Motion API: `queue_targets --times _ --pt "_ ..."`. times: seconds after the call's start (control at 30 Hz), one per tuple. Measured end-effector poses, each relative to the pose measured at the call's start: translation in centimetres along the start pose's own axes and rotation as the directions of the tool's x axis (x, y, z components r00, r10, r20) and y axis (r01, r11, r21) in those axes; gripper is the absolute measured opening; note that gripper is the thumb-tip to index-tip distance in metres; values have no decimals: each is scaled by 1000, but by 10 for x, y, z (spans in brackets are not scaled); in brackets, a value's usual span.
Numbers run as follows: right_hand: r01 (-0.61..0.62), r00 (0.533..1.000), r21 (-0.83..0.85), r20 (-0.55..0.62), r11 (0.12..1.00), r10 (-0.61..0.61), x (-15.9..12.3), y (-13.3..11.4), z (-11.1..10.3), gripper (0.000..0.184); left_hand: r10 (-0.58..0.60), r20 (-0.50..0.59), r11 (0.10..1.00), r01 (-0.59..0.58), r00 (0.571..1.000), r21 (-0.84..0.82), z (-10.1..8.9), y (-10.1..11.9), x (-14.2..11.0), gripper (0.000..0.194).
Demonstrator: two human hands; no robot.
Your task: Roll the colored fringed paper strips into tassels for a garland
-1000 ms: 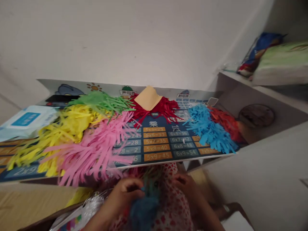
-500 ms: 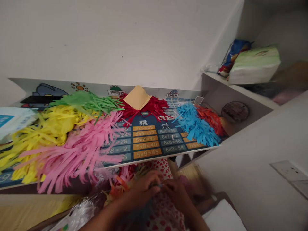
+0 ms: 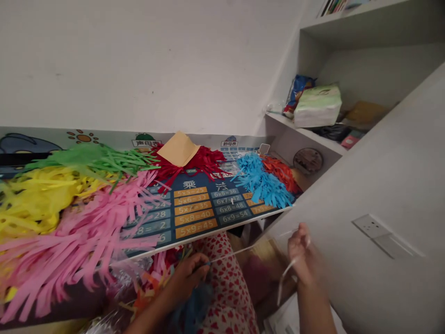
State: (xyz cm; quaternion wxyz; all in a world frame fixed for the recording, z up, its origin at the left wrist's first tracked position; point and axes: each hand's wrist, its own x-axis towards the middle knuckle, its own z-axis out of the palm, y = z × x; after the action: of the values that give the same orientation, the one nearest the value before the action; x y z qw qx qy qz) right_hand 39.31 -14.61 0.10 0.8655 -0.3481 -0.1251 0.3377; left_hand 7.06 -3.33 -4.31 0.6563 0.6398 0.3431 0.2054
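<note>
My left hand point(image 3: 190, 273) is closed at the fingertips on a small blue bit, probably the top of the blurred blue paper tassel point(image 3: 195, 304) hanging below it over my lap. A thin white string point(image 3: 239, 252) runs taut from there up to my right hand point(image 3: 301, 255), which pinches it, partly smeared by motion. The string's loose tail dangles beneath my right hand. Orange and pink paper strips point(image 3: 148, 290) lie beside my left wrist, under the table edge.
On the table point(image 3: 194, 232) with printed multiplication tables lie pink point(image 3: 93, 227), yellow point(image 3: 38, 195), green point(image 3: 93, 160), red point(image 3: 208, 162) and blue point(image 3: 266, 181) paper fringes. A tan paper square point(image 3: 179, 149) rests on the red. To the right are a shelf with a tissue pack point(image 3: 318, 106) and a wall socket point(image 3: 371, 227).
My hands were together over my lap; my right hand has swung up and right, drawing the white string out. My left hand has shifted slightly left. The view has turned right.
</note>
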Motion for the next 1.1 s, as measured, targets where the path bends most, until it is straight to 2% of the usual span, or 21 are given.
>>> queue_targets --times 0.1,0.23,0.4,0.47,0.5,0.57,0.63,0.7,0.73,0.8,0.83,0.9,0.93,1.0,1.1 --pt "77 997 24 -16 997 -77 5 -12 -4 27 0 -26 999 1 1000 44 -2 3 -2 27" --pt "54 998 14 -28 998 -53 14 -36 -10 24 29 -26 988 -25 999 153 -6 2 -5 23" --pt "68 993 -7 -99 998 -68 20 -82 -18 21 49 -7 948 -44 999 315 -13 -18 -1 23" --pt "43 995 -49 -86 998 -47 13 -85 -14 20 62 -22 923 -49 998 382 -13 -23 0 19" --pt "28 996 -103 -81 994 -36 8 -79 -9 20 92 -36 911 -69 995 407 -14 -22 0 16" --pt "-6 997 -290 -73 957 -16 -7 -51 8 24 207 -72 894 -159 976 418 -14 -14 -4 13" --pt "-41 999 -524 -25 851 33 -26 -9 32 30 318 -120 895 -256 940 366 -15 1 -10 13" --pt "-59 975 -710 110 702 194 -47 36 59 37 328 -207 931 -278 922 238 -15 16 -16 13" --pt "-46 953 -753 164 656 256 -57 55 72 37 279 -272 959 -250 921 136 -15 22 -18 12" --pt "23 896 -814 274 580 350 -71 85 95 36 62 -398 977 -137 915 -163 -14 28 -21 14" --pt "67 867 -830 323 553 380 -77 95 104 36 -72 -424 939 -82 903 -335 -14 28 -22 21" --pt "161 809 -848 407 505 425 -83 108 117 39 -279 -396 787 -28 875 -617 -13 25 -23 33" --pt "198 785 -848 437 491 438 -85 113 121 39 -326 -366 711 -29 871 -702 -13 22 -22 37" --pt "278 747 -841 493 463 446 -87 118 127 38 -346 -340 613 -64 875 -787 -15 19 -20 38" --pt "422 684 -794 596 438 421 -89 121 131 35 -361 -335 572 -77 870 -816 -20 18 -16 41"
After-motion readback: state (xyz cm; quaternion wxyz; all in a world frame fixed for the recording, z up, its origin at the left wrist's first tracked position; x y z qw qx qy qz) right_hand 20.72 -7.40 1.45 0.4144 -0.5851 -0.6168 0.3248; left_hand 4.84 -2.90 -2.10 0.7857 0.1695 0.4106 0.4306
